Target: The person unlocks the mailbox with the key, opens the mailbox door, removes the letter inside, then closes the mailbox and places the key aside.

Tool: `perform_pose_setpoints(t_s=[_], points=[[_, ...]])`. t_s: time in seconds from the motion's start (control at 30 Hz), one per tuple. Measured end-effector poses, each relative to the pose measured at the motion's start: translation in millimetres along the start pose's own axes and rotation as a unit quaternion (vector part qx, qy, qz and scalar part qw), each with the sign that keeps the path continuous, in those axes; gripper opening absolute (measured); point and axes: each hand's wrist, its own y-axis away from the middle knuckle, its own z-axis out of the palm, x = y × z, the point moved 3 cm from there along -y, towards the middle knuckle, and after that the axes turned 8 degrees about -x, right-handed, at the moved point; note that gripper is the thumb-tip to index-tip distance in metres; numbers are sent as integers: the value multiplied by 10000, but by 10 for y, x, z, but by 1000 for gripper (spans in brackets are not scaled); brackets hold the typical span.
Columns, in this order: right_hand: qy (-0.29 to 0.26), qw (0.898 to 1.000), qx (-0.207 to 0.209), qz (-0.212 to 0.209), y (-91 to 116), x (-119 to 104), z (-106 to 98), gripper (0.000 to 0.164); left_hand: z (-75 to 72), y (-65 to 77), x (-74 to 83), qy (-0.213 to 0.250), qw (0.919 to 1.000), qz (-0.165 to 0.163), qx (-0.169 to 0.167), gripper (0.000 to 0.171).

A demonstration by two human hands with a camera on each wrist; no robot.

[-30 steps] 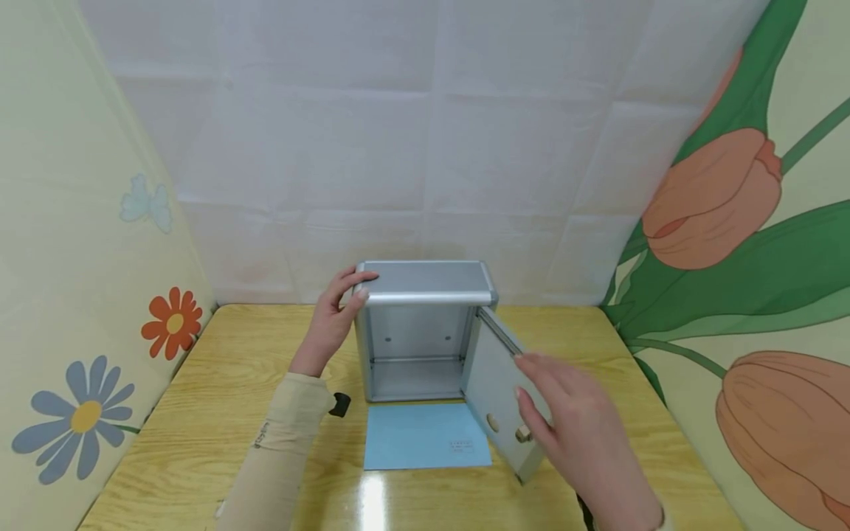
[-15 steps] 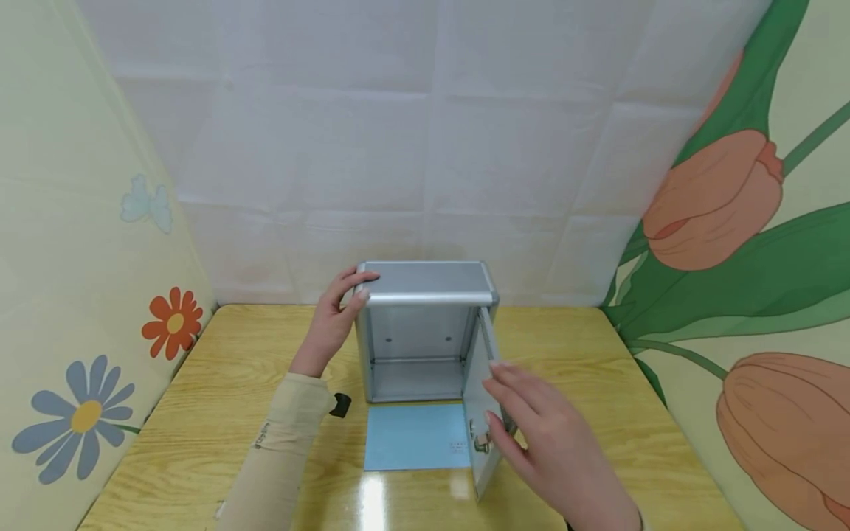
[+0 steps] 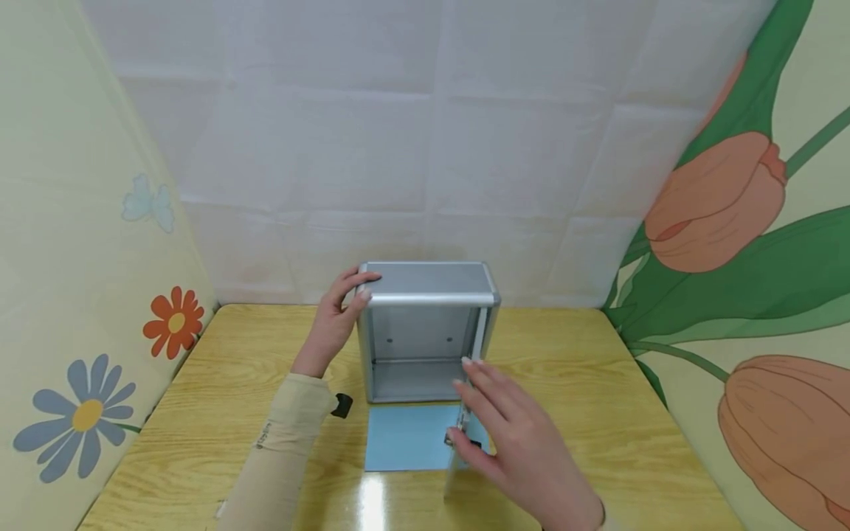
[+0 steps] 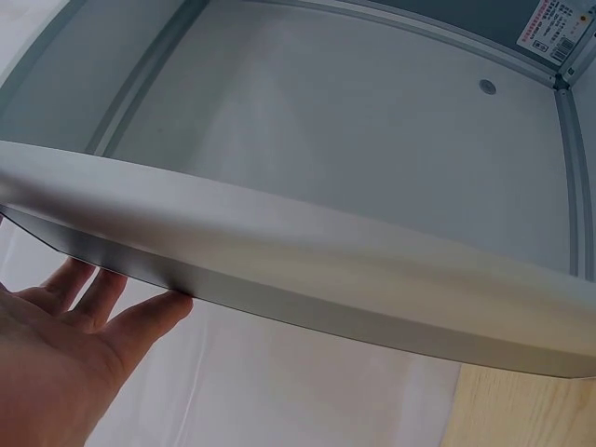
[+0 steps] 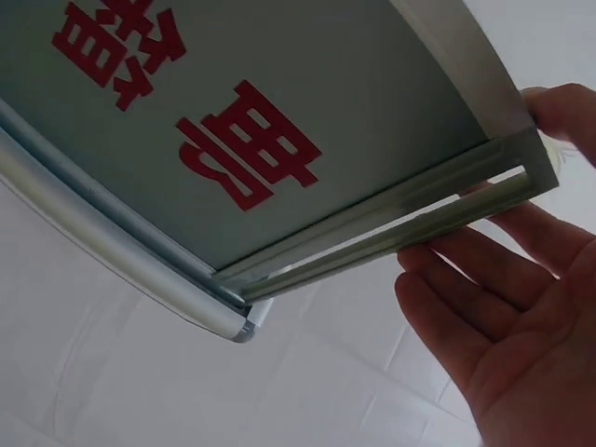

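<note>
A grey metal box (image 3: 428, 279) stands upright on the table, its front open and its inside bare. My left hand (image 3: 335, 317) rests on the box's upper left corner, fingers on the top and thumb at the front edge. The left wrist view has its fingertips against the outer panel. My right hand (image 3: 518, 435) pinches the free edge of the hinged door (image 5: 372, 102), with the thumb on one side and fingers along the slotted top edge. Red characters mark the door's outer face. A small lock (image 3: 458, 436) shows beside my right thumb.
A blue envelope (image 3: 408, 439) lies flat in front of the box, partly behind the door. The wooden table (image 3: 252, 413) meets a white backdrop (image 3: 319, 169), with flower-printed cloths at both sides. A small black piece (image 3: 341, 405) shows beside the left sleeve.
My right hand has swung the door leftward, from wide open to nearly edge-on in the head view, where it now crosses the envelope. My left hand has stayed on the box's corner.
</note>
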Motion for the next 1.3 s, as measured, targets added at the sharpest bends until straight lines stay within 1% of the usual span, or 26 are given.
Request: perform_pose_setpoints(t_s=[0.17,0.33,0.47,0.57,0.73,0.93,1.03,1.3], points=[[-196,9979,562,-263,-56,-17,108,51,3,3,-1,8,10000,-10,7,33],[-302,9947,891,-417,-124,-17,260,47,0,3,-2,1,10000,27,12,33],[-361,9922,1099,-461,-188,-33,381,45,-1,4,-6,-10,10000,75,2,33],[-366,9923,1116,-386,-243,-45,455,45,-4,9,-13,-28,10000,91,13,33],[-296,9940,1033,-228,-353,-44,557,46,-3,9,-24,-105,9999,96,17,33],[-163,9954,942,-80,-497,-19,711,48,2,6,-2,-159,9998,119,35,33],[-88,9955,946,-4,-577,2,771,46,6,3,12,-87,9999,81,23,32],[264,9954,909,117,-818,103,927,34,-2,2,10,-56,10000,36,31,32]])
